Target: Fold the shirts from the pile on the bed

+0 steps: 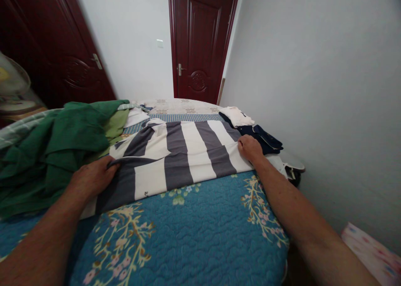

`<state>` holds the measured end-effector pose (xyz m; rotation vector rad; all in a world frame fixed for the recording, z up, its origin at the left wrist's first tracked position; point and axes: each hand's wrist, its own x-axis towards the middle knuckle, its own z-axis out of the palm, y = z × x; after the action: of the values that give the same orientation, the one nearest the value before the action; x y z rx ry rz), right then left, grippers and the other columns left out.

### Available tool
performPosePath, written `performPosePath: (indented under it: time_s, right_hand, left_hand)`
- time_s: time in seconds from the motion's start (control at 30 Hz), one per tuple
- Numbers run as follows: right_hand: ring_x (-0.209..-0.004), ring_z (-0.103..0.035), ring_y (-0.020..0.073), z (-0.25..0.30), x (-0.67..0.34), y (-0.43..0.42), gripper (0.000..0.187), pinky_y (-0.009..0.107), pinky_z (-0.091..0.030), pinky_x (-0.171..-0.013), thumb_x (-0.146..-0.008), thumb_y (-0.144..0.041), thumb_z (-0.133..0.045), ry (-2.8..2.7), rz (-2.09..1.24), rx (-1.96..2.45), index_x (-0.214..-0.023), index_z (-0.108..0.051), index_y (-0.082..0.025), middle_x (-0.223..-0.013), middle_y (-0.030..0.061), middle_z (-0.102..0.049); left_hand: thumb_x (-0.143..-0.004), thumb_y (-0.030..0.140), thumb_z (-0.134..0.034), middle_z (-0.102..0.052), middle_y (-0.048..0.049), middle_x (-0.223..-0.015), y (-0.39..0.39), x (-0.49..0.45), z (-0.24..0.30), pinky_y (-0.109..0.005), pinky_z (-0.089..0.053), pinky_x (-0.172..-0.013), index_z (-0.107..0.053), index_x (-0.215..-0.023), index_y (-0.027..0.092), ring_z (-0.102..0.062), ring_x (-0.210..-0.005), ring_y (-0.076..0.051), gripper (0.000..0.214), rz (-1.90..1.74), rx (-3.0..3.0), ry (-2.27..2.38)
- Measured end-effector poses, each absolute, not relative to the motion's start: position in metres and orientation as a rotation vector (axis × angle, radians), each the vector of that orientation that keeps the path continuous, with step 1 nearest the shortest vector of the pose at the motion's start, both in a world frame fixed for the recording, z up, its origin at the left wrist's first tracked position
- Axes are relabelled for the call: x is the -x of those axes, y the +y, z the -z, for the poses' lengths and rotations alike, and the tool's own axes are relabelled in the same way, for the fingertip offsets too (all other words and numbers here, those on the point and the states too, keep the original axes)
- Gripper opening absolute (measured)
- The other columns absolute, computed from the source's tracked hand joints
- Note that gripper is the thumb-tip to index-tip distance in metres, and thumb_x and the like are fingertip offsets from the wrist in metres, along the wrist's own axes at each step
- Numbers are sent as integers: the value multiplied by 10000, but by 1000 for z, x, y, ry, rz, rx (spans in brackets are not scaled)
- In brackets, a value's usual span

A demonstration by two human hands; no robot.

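A striped garment (177,165) in dark grey and off-white lies stretched across the bed, its near part folded over in a long band. My left hand (94,177) is closed on the garment's left end, pinching a dark grey fold. At the other end, my right hand (249,148) grips the cloth near a white stripe, fingers curled and partly hidden. Between the hands the fabric lies mostly flat, with some wrinkles at the upper left. Beneath it is a blue quilted bedspread (200,227) with a floral pattern.
Left of the garment is a heap of green clothing (53,148). Folded dark navy clothes (261,139) and a pale folded item (237,116) lie by the right wall. Dark red doors (203,39) stand beyond the bed. A pink patterned object (369,248) is at the lower right.
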<state>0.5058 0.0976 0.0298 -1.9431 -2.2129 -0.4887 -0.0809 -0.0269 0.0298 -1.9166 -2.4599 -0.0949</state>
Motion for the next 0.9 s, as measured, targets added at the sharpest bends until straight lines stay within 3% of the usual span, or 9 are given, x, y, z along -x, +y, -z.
performPosePath:
  time_s: [0.33, 0.5, 0.57, 0.73, 0.83, 0.9]
  right_hand:
    - [-1123, -637, 286, -11, -494, 104, 291, 361, -464, -946, -1071, -222, -446, -2084, 445, 2061, -1153, -711, -134, -1176, 181, -707]
    - [-1127, -617, 295, -18, -487, 88, 280, 376, -452, -977, -1069, -243, -455, -2082, 474, 1948, -1137, -702, -130, -1171, 179, -710]
    - [-1147, -612, 299, -21, -473, 74, 291, 391, -451, -1014, -1072, -257, -460, -2149, 432, 1847, -1161, -710, -135, -1191, 179, -717]
    - [-1291, -586, 278, -15, -410, 39, 389, 410, -426, -1155, -1099, -314, -452, -2333, 186, 1412, -1382, -660, -147, -1363, 156, -697]
    - [-1432, -524, 256, -3, -377, 25, 484, 414, -364, -1245, -1115, -364, -430, -2476, 19, 1204, -1507, -573, -119, -1531, 164, -612]
    - [-1530, -439, 280, 3, -368, 21, 563, 471, -307, -1290, -1114, -440, -440, -2546, -52, 1199, -1572, -515, -120, -1641, 173, -511]
  left_hand:
    - [-1046, 444, -295, -753, -163, -1186, -31, 73, -44, -397, -534, -906, -644, -1151, 181, -727, -1066, -322, 449, -78, 1894, -2514]
    - [-1015, 417, -364, -759, -169, -1083, -31, 74, -38, -411, -551, -866, -672, -1124, 156, -734, -999, -337, 418, -121, 1900, -2464]
    - [-1005, 414, -383, -747, -185, -1138, -34, 67, -41, -439, -561, -877, -679, -1165, 147, -728, -1019, -355, 430, -70, 1878, -2404]
    - [-1033, 442, -336, -685, -174, -1341, -45, 15, -54, -465, -515, -1077, -652, -1321, 162, -641, -1243, -352, 510, 373, 1959, -1943]
    - [-1032, 442, -363, -669, -149, -1425, -46, -26, -41, -432, -441, -1195, -669, -1359, 178, -603, -1338, -316, 520, 376, 2286, -1797]
    - [-1023, 474, -406, -591, -156, -1559, -45, -45, -22, -478, -352, -1269, -615, -1489, 176, -495, -1482, -343, 591, 295, 2422, -1746]
